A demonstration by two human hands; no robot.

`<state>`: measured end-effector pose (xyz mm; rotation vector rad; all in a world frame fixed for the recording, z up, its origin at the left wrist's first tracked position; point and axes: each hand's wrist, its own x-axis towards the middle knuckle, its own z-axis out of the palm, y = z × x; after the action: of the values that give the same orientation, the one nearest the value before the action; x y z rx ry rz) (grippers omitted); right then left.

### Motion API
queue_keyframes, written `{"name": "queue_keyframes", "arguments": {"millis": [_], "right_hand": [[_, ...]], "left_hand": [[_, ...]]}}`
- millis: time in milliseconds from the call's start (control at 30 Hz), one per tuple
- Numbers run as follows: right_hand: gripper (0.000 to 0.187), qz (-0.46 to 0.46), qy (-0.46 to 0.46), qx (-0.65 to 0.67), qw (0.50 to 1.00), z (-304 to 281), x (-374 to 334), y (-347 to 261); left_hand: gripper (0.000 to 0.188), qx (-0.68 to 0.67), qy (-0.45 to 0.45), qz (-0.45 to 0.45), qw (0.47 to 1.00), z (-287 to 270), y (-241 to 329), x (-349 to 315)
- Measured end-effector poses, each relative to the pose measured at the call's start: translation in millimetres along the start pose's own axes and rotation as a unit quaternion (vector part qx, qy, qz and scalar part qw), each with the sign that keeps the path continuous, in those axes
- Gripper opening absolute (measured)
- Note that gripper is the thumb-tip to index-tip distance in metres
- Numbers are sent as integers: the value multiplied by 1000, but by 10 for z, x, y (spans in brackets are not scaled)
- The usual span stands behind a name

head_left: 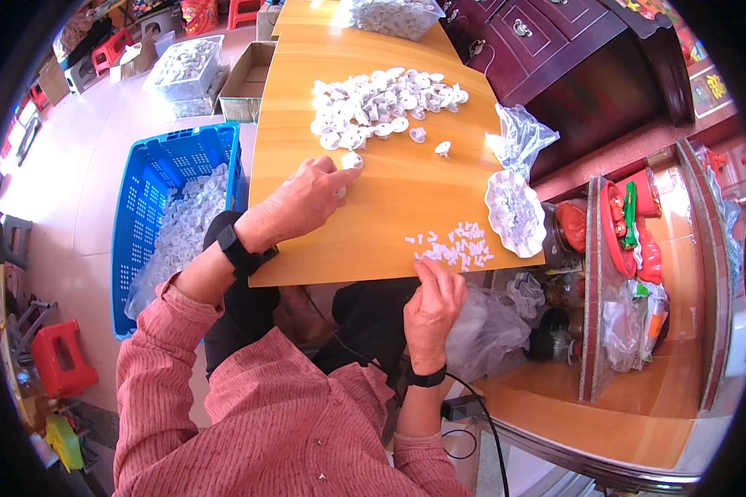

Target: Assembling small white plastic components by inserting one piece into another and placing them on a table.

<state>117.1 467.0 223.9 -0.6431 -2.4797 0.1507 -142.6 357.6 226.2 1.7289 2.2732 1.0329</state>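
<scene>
My left hand (311, 199) reaches over the orange-brown table, its fingers closed on a small white round plastic piece (352, 161) at the fingertips. Another bit of white shows by the thumb, mostly hidden. Beyond it lies a heap of similar white plastic pieces (373, 103), with one stray piece (443, 149) to the right. At the table's near edge, my right hand (433, 308) has thumb and fingers pressed together beside a scatter of tiny white pegs (456, 247). Whatever its fingertips hold is too small to make out.
A white scalloped dish (495, 192) of small pieces and a clear plastic bag (522, 137) sit along the right edge. A blue crate (133, 182) with white pieces stands left of the table. A dark cabinet (547, 50) and a shelf unit (593, 290) flank the right.
</scene>
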Motion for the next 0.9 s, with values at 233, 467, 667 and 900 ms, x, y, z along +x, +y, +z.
{"name": "queue_keyframes", "arguments": {"millis": [233,467,667,900], "right_hand": [[37,32,16,-28,999,-30,-20,149],[42,34,-3,-67,997,-35,38,266],[46,27,-25,-66,997,16,150,259],[44,59,40,-30,997,-15,103,385]], "left_hand": [[41,-5,-31,-3,999,-57,94,-73],[45,25,-40,-38,998,-60,277,-176],[49,52,-42,-6,998,-66,338,-271],[50,65,-46,-1,997,-64,357,-329]]}}
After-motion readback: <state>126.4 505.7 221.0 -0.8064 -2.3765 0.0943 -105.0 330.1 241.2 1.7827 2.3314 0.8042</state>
